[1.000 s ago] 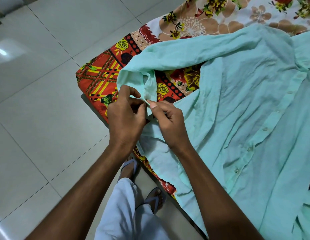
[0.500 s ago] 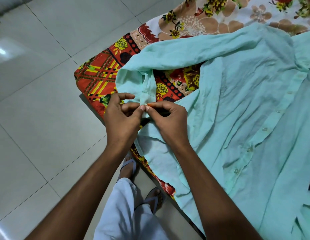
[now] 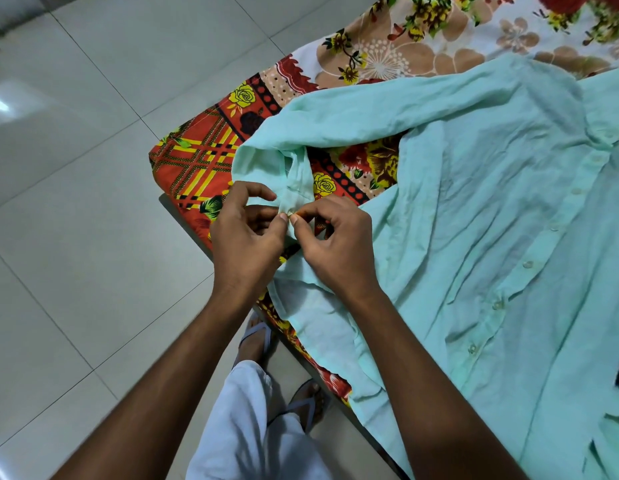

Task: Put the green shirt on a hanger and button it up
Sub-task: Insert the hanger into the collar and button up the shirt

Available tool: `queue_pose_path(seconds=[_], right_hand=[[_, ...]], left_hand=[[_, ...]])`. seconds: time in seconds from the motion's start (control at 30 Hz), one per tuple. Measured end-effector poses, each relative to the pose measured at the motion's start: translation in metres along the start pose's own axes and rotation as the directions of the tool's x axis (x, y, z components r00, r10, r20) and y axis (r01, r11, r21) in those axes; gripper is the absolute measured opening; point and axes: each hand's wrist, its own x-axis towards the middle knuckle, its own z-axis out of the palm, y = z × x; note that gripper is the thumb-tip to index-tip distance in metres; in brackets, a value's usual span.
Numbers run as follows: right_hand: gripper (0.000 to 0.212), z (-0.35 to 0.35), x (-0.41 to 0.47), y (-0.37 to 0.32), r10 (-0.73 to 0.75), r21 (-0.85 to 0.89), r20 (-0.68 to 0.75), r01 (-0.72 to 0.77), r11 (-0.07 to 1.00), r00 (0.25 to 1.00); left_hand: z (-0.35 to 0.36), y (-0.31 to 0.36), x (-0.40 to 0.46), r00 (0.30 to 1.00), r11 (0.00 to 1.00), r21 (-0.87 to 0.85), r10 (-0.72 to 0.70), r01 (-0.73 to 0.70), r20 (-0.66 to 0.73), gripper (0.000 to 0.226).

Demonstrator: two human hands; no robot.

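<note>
Head view: both hands, left hand [image 3: 247, 237] and right hand [image 3: 339, 244], pinch the green shirt [image 3: 491, 220] cuff at the bed [image 3: 197, 157] corner.

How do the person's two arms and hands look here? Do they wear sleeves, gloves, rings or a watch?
Both forearms are bare up to the edge of the picture, with no sleeve in view. The left hand and the right hand wear no gloves, and no ring, watch or bracelet shows on the fingers or wrists. The nails look short and plain.
</note>
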Motion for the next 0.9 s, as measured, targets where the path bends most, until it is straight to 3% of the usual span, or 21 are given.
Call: queue_pose_path(seconds=[0.1,0.27,0.4,0.53,0.6,0.7,0.8,0.9], right_hand=[[0.003,-0.001,0.000,0.003,-0.119,-0.085,-0.014,0.118,0.989,0.993],[0.006,0.000,-0.002,0.007,-0.245,-0.163,-0.007,0.241,0.957,0.969],[0.006,0.000,-0.002,0.009,-0.280,-0.181,0.020,0.279,0.943,0.960],[0.005,0.004,0.001,0.006,-0.253,-0.164,0.014,0.252,0.954,0.967],[0.003,0.007,0.002,0.004,-0.153,-0.096,-0.014,0.151,0.984,0.988],[0.003,0.009,0.002,0.001,0.151,0.124,0.002,-0.150,0.981,0.989],[0.004,0.007,0.007,-0.003,0.421,0.257,0.112,-0.435,0.863,0.900],[0.003,0.000,0.020,-0.010,0.581,0.269,0.234,-0.626,0.732,0.780]], left_hand=[[-0.002,0.001,0.003,0.997,0.992,-0.108,-0.061,0.066,0.046,0.017],[-0.005,0.006,0.009,0.969,0.921,-0.303,-0.229,0.245,0.087,0.037],[-0.005,0.002,0.011,0.954,0.894,-0.335,-0.286,0.299,0.088,0.041],[-0.008,0.000,0.011,0.962,0.913,-0.303,-0.257,0.273,0.094,0.035],[-0.008,0.000,0.009,0.979,0.949,-0.242,-0.188,0.202,0.079,0.030],[-0.007,-0.003,0.007,0.996,0.999,-0.045,0.002,0.002,0.085,0.024],[-0.007,-0.009,0.009,0.973,0.963,0.162,0.198,-0.216,0.120,0.026],[-0.010,-0.014,0.011,0.922,0.889,0.265,0.325,-0.373,0.210,0.033]])
